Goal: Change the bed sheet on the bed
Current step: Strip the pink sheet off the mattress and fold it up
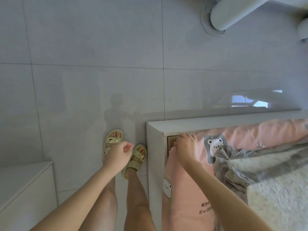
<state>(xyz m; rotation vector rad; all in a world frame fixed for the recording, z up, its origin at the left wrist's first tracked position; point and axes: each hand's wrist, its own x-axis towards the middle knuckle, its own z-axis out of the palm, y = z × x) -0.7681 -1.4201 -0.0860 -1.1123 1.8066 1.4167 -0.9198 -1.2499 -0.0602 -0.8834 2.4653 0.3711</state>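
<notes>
While left hand curls loosely, empty, right hand on sheet hides its grip.

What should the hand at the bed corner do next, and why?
Probably push the pink sheet down into the corner gap beside the white bed frame. The right hand rests on the sheet there, a tan patch shows uncovered at that corner, and the left hand hangs free, holding nothing.
</notes>
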